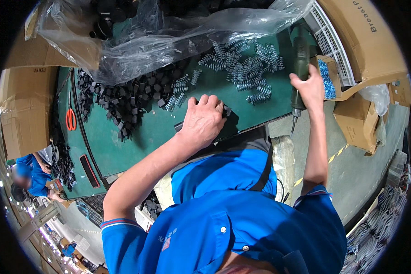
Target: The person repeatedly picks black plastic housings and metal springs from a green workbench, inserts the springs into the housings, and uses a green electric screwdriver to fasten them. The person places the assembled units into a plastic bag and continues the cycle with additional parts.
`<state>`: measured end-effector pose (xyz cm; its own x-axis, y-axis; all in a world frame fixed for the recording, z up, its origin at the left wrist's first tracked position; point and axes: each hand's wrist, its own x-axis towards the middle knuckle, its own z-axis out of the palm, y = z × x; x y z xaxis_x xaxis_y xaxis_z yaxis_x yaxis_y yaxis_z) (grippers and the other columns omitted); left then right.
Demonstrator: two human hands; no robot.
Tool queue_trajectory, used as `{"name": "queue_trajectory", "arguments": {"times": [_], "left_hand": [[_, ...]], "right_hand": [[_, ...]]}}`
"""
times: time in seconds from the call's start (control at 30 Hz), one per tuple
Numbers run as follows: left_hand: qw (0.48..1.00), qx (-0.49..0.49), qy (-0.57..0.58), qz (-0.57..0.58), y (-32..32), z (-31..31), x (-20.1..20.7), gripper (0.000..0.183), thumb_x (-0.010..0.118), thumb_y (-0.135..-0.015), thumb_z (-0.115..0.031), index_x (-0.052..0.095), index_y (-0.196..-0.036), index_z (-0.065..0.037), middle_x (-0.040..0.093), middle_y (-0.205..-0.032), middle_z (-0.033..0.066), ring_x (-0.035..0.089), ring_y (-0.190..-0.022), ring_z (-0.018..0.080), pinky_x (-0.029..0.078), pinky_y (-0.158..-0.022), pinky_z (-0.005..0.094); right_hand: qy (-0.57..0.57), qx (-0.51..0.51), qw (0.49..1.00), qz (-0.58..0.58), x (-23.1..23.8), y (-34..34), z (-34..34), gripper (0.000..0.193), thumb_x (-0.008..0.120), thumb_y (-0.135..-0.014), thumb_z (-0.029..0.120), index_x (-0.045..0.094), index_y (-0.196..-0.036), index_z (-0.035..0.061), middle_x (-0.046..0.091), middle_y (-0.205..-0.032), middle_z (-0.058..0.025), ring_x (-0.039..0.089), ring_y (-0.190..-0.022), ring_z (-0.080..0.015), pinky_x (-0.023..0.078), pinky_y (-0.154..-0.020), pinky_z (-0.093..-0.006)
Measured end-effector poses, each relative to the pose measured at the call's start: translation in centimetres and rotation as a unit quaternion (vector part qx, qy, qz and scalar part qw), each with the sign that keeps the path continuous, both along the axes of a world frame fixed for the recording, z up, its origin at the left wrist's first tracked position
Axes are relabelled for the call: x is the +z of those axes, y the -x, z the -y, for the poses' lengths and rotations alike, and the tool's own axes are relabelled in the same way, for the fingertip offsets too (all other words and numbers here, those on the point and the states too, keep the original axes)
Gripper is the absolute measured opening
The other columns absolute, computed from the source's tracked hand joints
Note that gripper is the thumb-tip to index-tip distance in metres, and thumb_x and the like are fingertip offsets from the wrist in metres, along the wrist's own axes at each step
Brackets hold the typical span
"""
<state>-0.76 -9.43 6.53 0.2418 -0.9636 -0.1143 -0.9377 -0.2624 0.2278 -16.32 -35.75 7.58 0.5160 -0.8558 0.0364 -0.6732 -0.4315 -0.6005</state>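
Observation:
My right hand (311,90) is wrapped round a dark green electric screwdriver (300,57). Its bit points down past the table's front edge, clear of any part. Near that edge my left hand (202,119) is closed over a black part (227,111), most of which the palm and fingers hide. Coil springs (249,68) lie in a loose heap beyond my hands, with a smaller group of springs (178,91) just past my left hand. Many small black blocks (132,96) are piled to its left on the green tabletop (146,155).
A clear plastic bag (169,43) spreads across the back. Right of the screwdriver stands a small box of bluish screws (326,80), beside a white crate (331,41). Orange-handled scissors (71,118) lie at the left. Beyond the table's left end, a co-worker (32,173) in blue handles things.

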Motion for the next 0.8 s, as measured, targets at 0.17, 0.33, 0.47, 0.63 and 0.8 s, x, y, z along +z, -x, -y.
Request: {"name": "queue_trajectory", "arguments": {"times": [0.17,0.33,0.47,0.63,0.8], "left_hand": [[0.999,0.039,0.015,-0.014,0.6,-0.4,-0.4,0.048,0.073,-0.078,-0.025,0.061,-0.12,-0.004,0.055,-0.105,0.0102,0.054,-0.104,0.0274,0.039,-0.09,0.0442],[0.997,0.04,0.059,-0.027,0.5,-0.6,-0.9,0.048,0.072,-0.08,-0.025,0.06,-0.121,-0.004,0.056,-0.104,0.0101,0.053,-0.103,0.0282,0.038,-0.091,0.0447],[0.998,0.047,0.017,-0.028,0.3,0.3,-0.6,0.044,0.071,-0.08,-0.027,0.062,-0.117,-0.004,0.057,-0.103,0.0094,0.054,-0.103,0.0273,0.038,-0.09,0.0448],[0.999,0.048,0.013,0.009,1.1,0.2,-0.6,0.043,0.071,-0.08,-0.029,0.063,-0.113,-0.003,0.057,-0.103,0.0087,0.054,-0.102,0.0256,0.039,-0.088,0.0458],[0.999,0.041,0.019,0.03,1.5,0.1,-1.0,0.046,0.071,-0.08,-0.029,0.062,-0.116,-0.001,0.056,-0.104,0.0084,0.054,-0.101,0.0251,0.038,-0.089,0.0468]], "right_hand": [[-0.227,0.037,0.892,0.389,4.7,-0.1,-3.2,0.033,0.076,-0.077,0.015,0.062,-0.103,-0.0006,0.063,-0.088,-0.0052,0.058,-0.075,-0.0122,0.046,-0.069,-0.0261],[-0.262,0.159,0.733,0.607,6.5,-3.7,-7.3,0.049,0.068,-0.076,0.0,0.054,-0.122,-0.0064,0.065,-0.095,-0.0137,0.063,-0.084,-0.0205,0.051,-0.081,-0.0342],[-0.19,0.214,0.77,0.57,5.3,-6.1,-9.8,0.06,0.064,-0.078,0.0,0.044,-0.134,-0.0084,0.061,-0.096,-0.0154,0.06,-0.087,-0.0245,0.051,-0.082,-0.0385],[-0.206,0.226,0.776,0.552,4.8,-6.9,-11.2,0.052,0.064,-0.082,0.003,0.046,-0.13,-0.0079,0.062,-0.092,-0.0149,0.061,-0.08,-0.0222,0.052,-0.075,-0.0358],[-0.218,0.22,0.74,0.598,4.4,-7.5,-11.7,0.047,0.067,-0.075,-0.012,0.053,-0.119,-0.0131,0.064,-0.091,-0.0147,0.064,-0.071,-0.0171,0.052,-0.065,-0.0293]]}}
